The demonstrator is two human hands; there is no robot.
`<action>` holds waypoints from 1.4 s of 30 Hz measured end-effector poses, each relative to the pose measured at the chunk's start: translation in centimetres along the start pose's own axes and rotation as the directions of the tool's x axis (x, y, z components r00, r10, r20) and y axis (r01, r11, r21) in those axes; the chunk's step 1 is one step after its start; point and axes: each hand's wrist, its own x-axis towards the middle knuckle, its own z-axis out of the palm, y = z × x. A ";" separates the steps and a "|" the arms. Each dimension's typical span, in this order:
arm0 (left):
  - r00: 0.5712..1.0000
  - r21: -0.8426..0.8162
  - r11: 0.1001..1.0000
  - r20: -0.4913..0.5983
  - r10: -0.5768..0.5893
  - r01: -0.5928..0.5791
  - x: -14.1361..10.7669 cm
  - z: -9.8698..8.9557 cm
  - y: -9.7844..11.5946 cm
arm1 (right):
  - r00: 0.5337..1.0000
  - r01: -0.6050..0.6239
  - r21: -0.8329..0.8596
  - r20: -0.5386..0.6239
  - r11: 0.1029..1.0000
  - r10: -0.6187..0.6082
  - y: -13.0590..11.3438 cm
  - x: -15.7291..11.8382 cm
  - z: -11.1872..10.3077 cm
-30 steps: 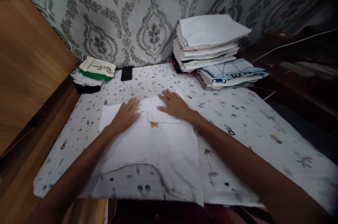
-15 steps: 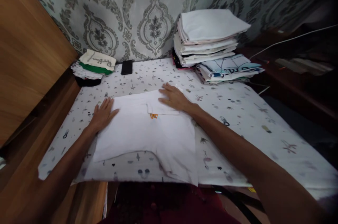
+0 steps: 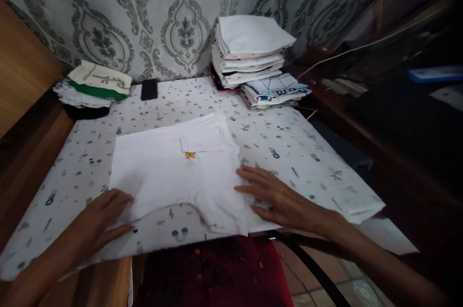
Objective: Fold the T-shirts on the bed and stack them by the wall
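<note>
A white shirt (image 3: 159, 172) with a small orange fish print lies spread on the patterned cloth, its near edge by the table's front. My left hand (image 3: 108, 215) is at the shirt's lower left corner, fingers apart, slightly blurred; whether it touches the fabric is hard to tell. At the shirt's right edge, my right hand (image 3: 269, 193) has its fingers spread, their tips by the fabric. Neither hand grips anything that I can see.
A tall stack of folded clothes (image 3: 249, 46) stands at the back, beside a lower folded pile (image 3: 275, 90). Another folded pile (image 3: 97, 86) and a black phone (image 3: 149, 90) are at the back left. A white cable (image 3: 347, 53) runs at the right.
Both hands have come from the shirt's far part toward its near corner and right edge. The view has shifted to the right; the shirt still lies spread.
</note>
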 end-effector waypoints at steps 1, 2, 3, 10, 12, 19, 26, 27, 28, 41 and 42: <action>0.999 0.022 0.999 0.034 0.030 -0.031 -0.2 0.1 0.0 | 1.000 0.015 0.002 0.006 1.000 -0.015 -0.7 -0.1 0.1; 0.997 0.046 0.998 0.054 0.049 -0.051 -0.2 0.3 0.0 | 0.999 0.034 0.007 0.002 0.999 -0.034 -1.2 0.0 0.2; 0.997 0.062 0.996 0.059 0.056 -0.060 -0.2 0.4 -0.1 | 0.999 0.051 0.015 -0.012 0.999 -0.051 -1.7 0.3 0.3; 0.997 0.058 0.996 0.031 0.065 -0.066 -0.5 0.9 -1.4 | 0.983 0.091 0.104 -0.171 0.990 -0.072 -2.5 2.2 1.2; 1.000 -0.020 1.000 0.025 0.000 0.001 -0.6 0.6 -1.8 | 0.985 0.081 0.198 -0.167 0.977 -0.047 -2.3 2.4 1.0; 0.926 -0.489 0.792 0.278 -0.256 0.365 5.0 -3.0 -3.9 | 0.890 -0.347 0.829 0.144 0.439 0.432 0.8 9.2 -1.3; 0.748 -0.670 0.414 0.334 -0.574 0.616 7.1 -2.4 -5.9 | 0.539 -0.495 0.858 0.429 -0.140 0.725 3.4 14.3 -1.1; 0.740 -0.690 0.383 0.334 -0.584 0.614 6.8 -2.2 -6.1 | 0.527 -0.498 0.853 0.438 -0.153 0.728 3.4 14.2 -1.1; 0.739 -0.707 0.364 0.332 -0.586 0.606 6.4 -2.1 -6.1 | 0.525 -0.500 0.852 0.441 -0.155 0.728 3.4 14.1 -1.0; 0.804 -0.815 0.383 0.160 -0.573 0.435 6.9 -1.2 -3.8 | 0.676 -0.507 0.738 0.019 0.445 0.737 3.8 13.4 0.5; 0.800 -0.804 0.405 0.138 -0.585 0.435 7.0 -0.9 -3.9 | 0.672 -0.503 0.739 0.009 0.448 0.740 3.8 13.2 0.6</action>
